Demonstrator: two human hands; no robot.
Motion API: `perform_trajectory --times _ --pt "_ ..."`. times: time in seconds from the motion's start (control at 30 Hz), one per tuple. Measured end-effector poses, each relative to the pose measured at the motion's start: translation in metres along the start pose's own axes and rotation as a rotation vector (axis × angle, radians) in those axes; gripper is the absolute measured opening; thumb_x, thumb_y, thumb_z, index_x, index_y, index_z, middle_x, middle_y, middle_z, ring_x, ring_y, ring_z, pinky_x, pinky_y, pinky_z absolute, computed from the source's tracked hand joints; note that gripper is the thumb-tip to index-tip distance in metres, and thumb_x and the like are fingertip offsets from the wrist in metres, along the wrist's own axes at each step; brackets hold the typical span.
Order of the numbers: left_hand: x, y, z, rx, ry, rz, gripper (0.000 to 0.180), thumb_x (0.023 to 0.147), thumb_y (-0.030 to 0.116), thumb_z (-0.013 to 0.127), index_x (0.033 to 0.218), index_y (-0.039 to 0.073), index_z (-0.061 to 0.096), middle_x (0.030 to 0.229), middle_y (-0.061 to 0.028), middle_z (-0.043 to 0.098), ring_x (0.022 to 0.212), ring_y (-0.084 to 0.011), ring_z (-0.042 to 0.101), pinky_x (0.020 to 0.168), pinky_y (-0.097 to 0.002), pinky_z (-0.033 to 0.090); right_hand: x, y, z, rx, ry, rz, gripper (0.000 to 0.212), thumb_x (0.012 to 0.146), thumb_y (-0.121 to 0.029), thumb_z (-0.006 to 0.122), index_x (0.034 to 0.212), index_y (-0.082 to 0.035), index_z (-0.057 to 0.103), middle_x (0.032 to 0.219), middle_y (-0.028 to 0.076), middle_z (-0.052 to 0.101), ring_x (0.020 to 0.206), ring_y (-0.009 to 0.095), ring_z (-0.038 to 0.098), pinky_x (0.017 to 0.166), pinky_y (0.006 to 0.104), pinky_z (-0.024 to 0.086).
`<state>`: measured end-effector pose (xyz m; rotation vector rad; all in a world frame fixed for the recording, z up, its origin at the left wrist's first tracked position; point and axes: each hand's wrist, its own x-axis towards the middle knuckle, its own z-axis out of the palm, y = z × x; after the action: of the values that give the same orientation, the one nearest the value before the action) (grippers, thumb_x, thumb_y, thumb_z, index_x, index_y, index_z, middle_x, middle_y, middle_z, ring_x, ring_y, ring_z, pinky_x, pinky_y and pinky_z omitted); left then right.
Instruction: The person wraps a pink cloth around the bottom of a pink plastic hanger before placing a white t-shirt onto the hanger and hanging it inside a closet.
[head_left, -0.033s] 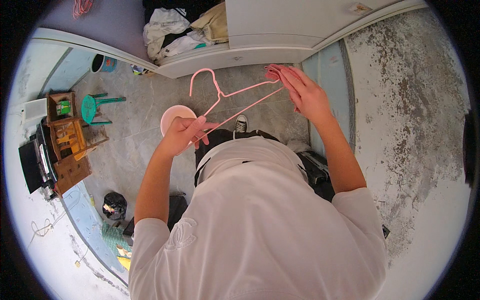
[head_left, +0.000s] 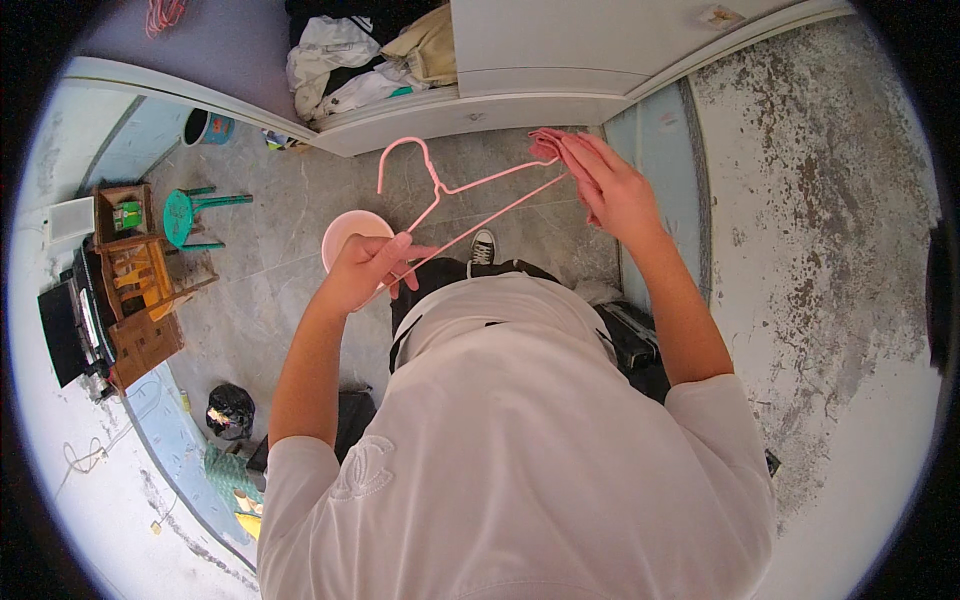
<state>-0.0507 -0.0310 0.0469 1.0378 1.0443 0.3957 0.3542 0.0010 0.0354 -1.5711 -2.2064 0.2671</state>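
Observation:
A pink clothes hanger (head_left: 436, 186) stretches between my two hands in front of me, its hook pointing up and left. My left hand (head_left: 362, 270) grips its near left corner, the thumb lying along the upper arm. At the opposite corner my right hand (head_left: 610, 188) is closed over a folded pink cloth (head_left: 560, 146), which wraps around that end of the hanger. The fingertips of this hand are partly hidden by the cloth. Below and behind my left hand, a pink bucket (head_left: 350, 226) stands on the floor, partly covered by the hand.
Ahead is a wardrobe (head_left: 550, 108) with piled clothes (head_left: 335, 58) in its open part. More pink hangers (head_left: 164, 14) hang at the upper left. To the left stand a green stool (head_left: 180, 218) and wooden furniture (head_left: 140, 275). A black bag (head_left: 230, 412) sits lower left; a stained wall (head_left: 815, 190) rises on the right.

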Motion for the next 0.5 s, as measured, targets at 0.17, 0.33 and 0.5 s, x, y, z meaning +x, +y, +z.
perform_trajectory --times 0.17,0.33,0.5 --pt "0.007 -0.01 0.0 -0.044 0.014 0.03 0.051 0.112 0.043 0.051 0.121 0.001 0.078 0.078 -0.0075 0.072 0.067 -0.0126 0.064 0.057 -0.0268 0.051 0.008 -0.004 0.014 0.308 0.151 0.185 0.048 0.099 -0.014 0.066 0.146 -0.015 0.06 0.13 0.014 0.069 0.103 0.027 0.073 0.089 0.0337 0.058" --pt "0.015 -0.025 0.007 0.081 0.041 0.089 0.046 0.113 0.042 0.05 0.124 0.007 0.078 0.075 -0.0055 0.071 0.059 -0.0101 0.058 0.055 -0.0259 0.05 0.018 -0.005 0.029 0.829 0.208 0.614 0.043 0.103 -0.015 0.066 0.145 -0.005 0.06 0.129 0.011 0.071 0.11 0.016 0.068 0.094 0.0295 0.054" --pt "0.021 -0.029 0.01 0.274 0.055 0.115 0.042 0.113 0.038 0.05 0.128 0.01 0.077 0.074 -0.003 0.07 0.06 -0.0087 0.057 0.057 -0.0248 0.05 0.019 -0.002 0.06 1.393 0.442 0.773 0.04 0.104 -0.011 0.064 0.142 -0.001 0.059 0.126 0.008 0.07 0.108 0.018 0.069 0.09 0.0317 0.057"
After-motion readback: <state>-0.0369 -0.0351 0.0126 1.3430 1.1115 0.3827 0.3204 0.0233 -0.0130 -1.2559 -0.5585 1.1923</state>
